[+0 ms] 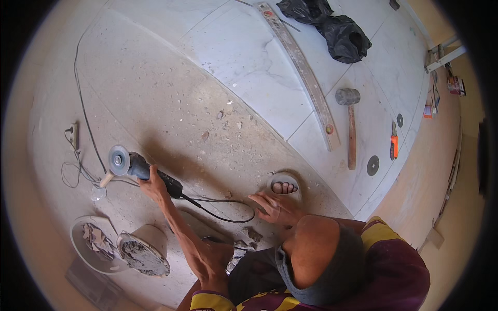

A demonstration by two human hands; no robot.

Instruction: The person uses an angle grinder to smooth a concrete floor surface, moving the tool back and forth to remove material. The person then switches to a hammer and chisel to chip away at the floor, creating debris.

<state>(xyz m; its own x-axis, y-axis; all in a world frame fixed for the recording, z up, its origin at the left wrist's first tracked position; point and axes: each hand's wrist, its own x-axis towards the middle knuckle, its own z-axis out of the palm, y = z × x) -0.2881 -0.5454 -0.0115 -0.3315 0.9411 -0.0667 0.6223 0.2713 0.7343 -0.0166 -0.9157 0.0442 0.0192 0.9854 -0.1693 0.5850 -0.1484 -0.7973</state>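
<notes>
My left hand (154, 185) is wrapped round the body of an angle grinder (171, 185), held over the bare, rough floor on the left. Its round cutting disc (119, 159) points away from me, and a pale side handle (107, 179) sticks out below the disc. A black power cord (223, 220) runs from the grinder's rear and loops toward my right hand (272, 209). That hand holds nothing that I can see; its fingers stretch leftward beside my sandalled foot (285, 186). Whether the fingers touch the cord I cannot tell.
White marble-look tiles (249, 67) cover the upper right, bearing a long straightedge (301, 72), a rubber mallet (351, 129), orange-handled pliers (394, 145), a dark disc (373, 165) and black plastic bags (345, 39). Lower left stand a mortar bucket (157, 236), a debris bucket (83, 262) and a power strip (74, 136).
</notes>
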